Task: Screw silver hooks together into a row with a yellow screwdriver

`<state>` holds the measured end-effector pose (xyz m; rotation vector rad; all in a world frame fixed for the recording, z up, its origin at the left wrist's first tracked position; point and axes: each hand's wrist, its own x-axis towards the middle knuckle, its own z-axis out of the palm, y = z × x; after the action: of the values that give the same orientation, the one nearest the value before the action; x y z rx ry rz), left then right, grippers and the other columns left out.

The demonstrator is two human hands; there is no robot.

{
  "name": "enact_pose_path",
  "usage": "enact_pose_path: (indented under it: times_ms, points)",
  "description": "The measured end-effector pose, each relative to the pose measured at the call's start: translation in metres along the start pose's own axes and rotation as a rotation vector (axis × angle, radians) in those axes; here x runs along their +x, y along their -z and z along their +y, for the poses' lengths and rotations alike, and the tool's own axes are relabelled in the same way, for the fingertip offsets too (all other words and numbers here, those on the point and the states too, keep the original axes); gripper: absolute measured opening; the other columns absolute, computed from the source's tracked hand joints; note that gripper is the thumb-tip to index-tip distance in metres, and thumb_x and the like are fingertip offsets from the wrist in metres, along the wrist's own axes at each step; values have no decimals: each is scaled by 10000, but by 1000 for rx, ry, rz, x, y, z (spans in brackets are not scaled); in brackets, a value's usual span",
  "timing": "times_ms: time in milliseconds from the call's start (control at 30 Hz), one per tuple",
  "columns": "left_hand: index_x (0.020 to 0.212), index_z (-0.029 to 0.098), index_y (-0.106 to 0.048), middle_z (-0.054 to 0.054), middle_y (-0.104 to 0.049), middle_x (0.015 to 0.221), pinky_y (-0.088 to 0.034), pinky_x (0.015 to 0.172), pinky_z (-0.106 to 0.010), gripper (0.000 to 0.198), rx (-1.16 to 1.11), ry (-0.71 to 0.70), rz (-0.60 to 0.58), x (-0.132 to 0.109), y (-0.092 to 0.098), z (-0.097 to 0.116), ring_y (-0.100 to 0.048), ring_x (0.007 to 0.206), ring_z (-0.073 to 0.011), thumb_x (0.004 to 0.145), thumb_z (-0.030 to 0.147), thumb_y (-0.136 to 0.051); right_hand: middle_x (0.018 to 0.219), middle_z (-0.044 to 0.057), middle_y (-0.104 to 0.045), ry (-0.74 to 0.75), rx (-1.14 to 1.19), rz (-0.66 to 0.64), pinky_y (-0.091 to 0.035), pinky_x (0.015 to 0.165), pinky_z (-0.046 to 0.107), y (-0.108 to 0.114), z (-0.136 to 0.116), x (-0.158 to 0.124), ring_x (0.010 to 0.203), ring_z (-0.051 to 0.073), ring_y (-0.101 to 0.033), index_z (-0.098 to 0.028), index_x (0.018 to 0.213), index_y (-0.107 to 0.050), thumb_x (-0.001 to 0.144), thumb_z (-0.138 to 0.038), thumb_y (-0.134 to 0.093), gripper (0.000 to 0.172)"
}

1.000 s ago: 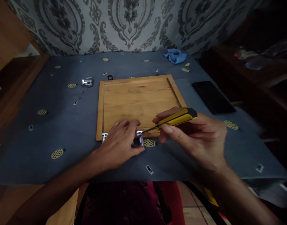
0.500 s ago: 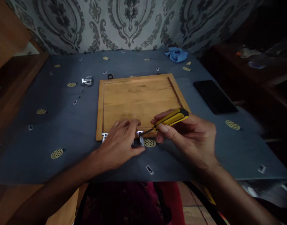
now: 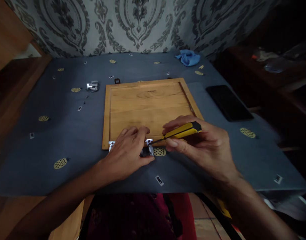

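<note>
A framed wooden panel (image 3: 148, 103) lies flat on the cloth-covered table. Metal hinges sit along its near edge, one at the corner (image 3: 111, 144) and another (image 3: 150, 146) further right. My left hand (image 3: 125, 150) rests over the near edge between them, thumb and fingers around the right hinge. In my right hand (image 3: 205, 143) is a yellow and black screwdriver (image 3: 180, 130), gripped by its handle. Its tip points left and down at the right hinge, close to the screw area; exact contact cannot be made out.
Loose metal hardware (image 3: 92, 86) and small screws (image 3: 84, 102) lie left of the panel. A black phone (image 3: 229, 103) is to the right, a crumpled blue cloth (image 3: 188, 58) at the back. Patterned fabric (image 3: 138, 26) hangs behind the table.
The screwdriver handle has dropped slightly and turned in my right hand, and its shaft is at a flatter angle. My right fingers have shifted along the handle. My left hand stays in place.
</note>
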<state>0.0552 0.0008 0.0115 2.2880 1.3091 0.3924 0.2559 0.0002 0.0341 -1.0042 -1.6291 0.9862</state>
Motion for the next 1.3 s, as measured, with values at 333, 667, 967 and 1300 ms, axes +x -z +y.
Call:
enact_pose_path:
  times_ms: [333, 667, 967, 1300]
  points:
    - [1160, 207, -483, -78, -653, 1084, -504, 911, -461, 511, -12, -4, -4, 1, 0, -1, -613, 1067, -308, 785, 319, -811, 807, -20, -707, 12, 23, 1, -560, 568, 207, -5, -6, 3, 688, 114, -669, -242, 797, -707, 761, -323, -866, 182]
    - [1164, 221, -481, -73, -653, 1084, -499, 927, -467, 497, -18, -18, 4, 1, -2, -2, -610, 1079, -309, 792, 321, -795, 818, -2, -686, 92, -88, -172, -527, 643, 270, 4, -8, 5, 747, 137, -664, -250, 925, -736, 873, -338, -769, 108]
    - [1176, 219, -484, -69, -637, 1087, -500, 902, -457, 490, 5, 7, -9, 0, 1, 0, -600, 1057, -303, 808, 326, -791, 760, -16, -666, 172, -153, 214, -509, 588, 305, -12, -7, -2, 689, 148, -629, -269, 765, -670, 790, -353, -846, 196]
    - [1169, 210, -486, -80, -643, 1100, -502, 892, -462, 484, 2, -4, -18, 0, 0, -1, -607, 1056, -309, 809, 315, -792, 719, 16, -647, 107, -189, 204, -474, 513, 371, -9, -2, -4, 646, 205, -623, -299, 766, -658, 794, -395, -837, 205]
